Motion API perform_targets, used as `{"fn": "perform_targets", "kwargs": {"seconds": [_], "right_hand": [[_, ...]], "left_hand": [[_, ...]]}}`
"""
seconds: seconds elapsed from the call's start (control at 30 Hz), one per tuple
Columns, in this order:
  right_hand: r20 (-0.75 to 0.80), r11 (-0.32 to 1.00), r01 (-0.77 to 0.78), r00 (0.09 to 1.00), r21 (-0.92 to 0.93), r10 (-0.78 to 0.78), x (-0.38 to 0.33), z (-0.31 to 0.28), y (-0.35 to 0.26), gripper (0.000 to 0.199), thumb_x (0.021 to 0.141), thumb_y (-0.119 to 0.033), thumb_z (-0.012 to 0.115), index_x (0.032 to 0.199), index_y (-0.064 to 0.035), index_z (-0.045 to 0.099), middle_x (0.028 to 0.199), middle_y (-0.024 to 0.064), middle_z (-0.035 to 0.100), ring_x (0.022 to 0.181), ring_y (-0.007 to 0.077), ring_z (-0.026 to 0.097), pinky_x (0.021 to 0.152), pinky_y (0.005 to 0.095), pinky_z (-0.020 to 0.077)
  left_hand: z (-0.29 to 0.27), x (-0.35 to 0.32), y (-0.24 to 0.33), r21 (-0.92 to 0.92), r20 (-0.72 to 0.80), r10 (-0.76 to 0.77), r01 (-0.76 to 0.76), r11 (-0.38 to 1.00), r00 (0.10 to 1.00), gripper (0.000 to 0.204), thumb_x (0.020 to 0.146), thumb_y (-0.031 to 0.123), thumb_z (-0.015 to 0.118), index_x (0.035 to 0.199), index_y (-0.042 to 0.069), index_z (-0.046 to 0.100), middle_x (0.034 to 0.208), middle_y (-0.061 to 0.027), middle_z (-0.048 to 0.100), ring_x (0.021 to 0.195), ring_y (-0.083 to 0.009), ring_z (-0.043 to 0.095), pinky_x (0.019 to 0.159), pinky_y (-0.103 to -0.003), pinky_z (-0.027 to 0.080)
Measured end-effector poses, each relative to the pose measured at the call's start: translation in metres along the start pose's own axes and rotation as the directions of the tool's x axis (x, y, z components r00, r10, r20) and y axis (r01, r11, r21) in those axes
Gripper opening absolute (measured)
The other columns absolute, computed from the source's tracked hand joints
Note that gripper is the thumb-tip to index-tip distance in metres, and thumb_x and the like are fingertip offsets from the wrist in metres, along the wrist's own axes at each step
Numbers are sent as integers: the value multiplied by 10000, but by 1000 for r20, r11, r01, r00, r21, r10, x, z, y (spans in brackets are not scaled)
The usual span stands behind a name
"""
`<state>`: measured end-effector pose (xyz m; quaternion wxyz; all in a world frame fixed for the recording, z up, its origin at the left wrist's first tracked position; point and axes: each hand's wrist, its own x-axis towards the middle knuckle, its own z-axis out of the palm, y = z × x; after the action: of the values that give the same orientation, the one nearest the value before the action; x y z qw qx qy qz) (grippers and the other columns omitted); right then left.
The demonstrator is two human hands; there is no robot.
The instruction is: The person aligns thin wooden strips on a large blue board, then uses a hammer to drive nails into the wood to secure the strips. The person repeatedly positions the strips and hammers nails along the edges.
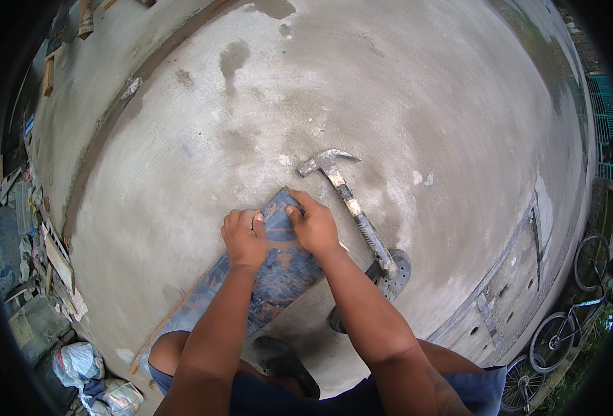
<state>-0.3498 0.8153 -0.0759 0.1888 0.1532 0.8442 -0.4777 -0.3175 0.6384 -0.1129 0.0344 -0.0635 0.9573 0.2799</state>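
Observation:
A long blue-grey board [282, 274], scuffed and smeared with brown, slants from the lower left up toward the middle. Its far end is gripped by both hands. My left hand [244, 238] wraps the left edge, thumb on the top face. Around the right edge near the far corner closes my right hand [313, 223], its thumb also on top. To the right of that hand a claw hammer [351, 204] lies on the concrete, its worn handle pointing toward my dark clog [402, 274]. My forearms hide parts of the board.
Pale concrete floor [417, 118] with damp stains spreads all round. Scrap wood, debris and plastic bags [78, 364] line the left side. At the right stand bicycles [553, 340], near a flat panel with holes [497, 298] and a green fence [603, 125].

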Motion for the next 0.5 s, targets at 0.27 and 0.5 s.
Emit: {"fn": "perform_targets", "kwargs": {"seconds": [0.27, 0.5], "right_hand": [[26, 997, 4, 1000, -73, -2, 3, 3, 4, 456, 1035, -204, 718, 1458, -100, 583, 1173, 234, 766, 1064, 404, 755, 900, 436, 577], [96, 989, -145, 984, -30, 147, 6, -4, -4, 601, 1037, -192, 708, 1562, -114, 427, 1123, 211, 762, 1027, 433, 745, 876, 480, 570]], "left_hand": [[12, 15, 12, 137, 30, -169, 163, 977, 985, 324, 1087, 364, 559, 977, 76, 659, 1027, -121, 653, 1020, -366, 617, 942, -516, 456], [13, 17, 16, 181, 89, -191, 172, 968, 978, 326, 1090, 333, 490, 1030, 56, 649, 1064, -157, 673, 1047, -407, 622, 929, -554, 472]]}}
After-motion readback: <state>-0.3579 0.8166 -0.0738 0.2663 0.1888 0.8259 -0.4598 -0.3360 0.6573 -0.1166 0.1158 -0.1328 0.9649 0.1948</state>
